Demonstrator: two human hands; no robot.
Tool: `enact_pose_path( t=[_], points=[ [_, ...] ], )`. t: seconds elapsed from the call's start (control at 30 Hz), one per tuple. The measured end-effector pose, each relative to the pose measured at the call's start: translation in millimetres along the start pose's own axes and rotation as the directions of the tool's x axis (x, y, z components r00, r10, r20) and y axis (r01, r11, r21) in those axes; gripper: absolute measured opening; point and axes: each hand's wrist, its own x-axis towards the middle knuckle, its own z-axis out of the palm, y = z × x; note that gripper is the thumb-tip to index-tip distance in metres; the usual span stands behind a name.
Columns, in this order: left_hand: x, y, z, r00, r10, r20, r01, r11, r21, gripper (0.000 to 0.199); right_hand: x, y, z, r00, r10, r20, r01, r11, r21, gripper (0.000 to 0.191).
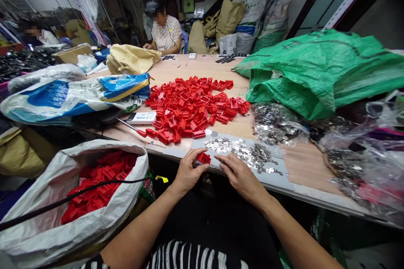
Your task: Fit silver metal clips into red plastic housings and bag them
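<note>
Between the thumb and fingers of my left hand [188, 171] is a red plastic part [204, 158], held just over the table's front edge. My right hand [240, 175] is close to its right, thumb and fingers pinched on a small thin metal piece [218, 158]. The two hands are a small gap apart. Beyond them lies a large heap of red plastic parts [192, 105]. Small flat silvery metal pieces [249, 153] are spread on a grey sheet [277, 176] just past my right hand.
An open white sack [19, 235] of red parts stands at the left, a black cord crossing it. A screwdriver [129, 125] and white-labelled box [142, 118] lie left of the heap. Green sacking [322, 71] and bagged metal pieces [274, 124] are right. A person [166, 31] sits across the table.
</note>
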Motion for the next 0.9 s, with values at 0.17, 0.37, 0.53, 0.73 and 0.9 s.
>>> enact_pose_path(
  t=[0.17,0.37,0.53,0.73,0.9],
  points=[
    [16.0,-7.6,-5.1,0.988,0.146,0.054,-0.155,0.937,0.312,0.043,5.5,6.5,6.5,0.997,0.079,0.007,-0.079,0.994,-0.075,0.021],
    [22.4,-16.6,-2.9,0.993,0.097,0.064,-0.112,0.941,0.320,0.042,10.6,8.6,7.2,0.997,0.033,0.069,-0.029,0.998,-0.053,0.018],
    [24.4,-17.3,-4.6,0.994,0.068,0.087,-0.092,0.947,0.307,0.043,14.9,11.4,9.7,0.997,0.021,0.079,-0.017,0.998,-0.055,0.018],
    [27.7,-17.8,-6.5,0.994,0.049,0.099,-0.077,0.950,0.302,0.044,17.5,10.7,10.9,0.995,0.028,0.097,-0.021,0.997,-0.078,0.019],
    [29.4,-17.9,-7.6,0.995,0.033,0.095,-0.057,0.965,0.257,0.044,17.5,9.2,9.1,0.994,0.026,0.106,-0.018,0.997,-0.070,0.019]
  ],
)
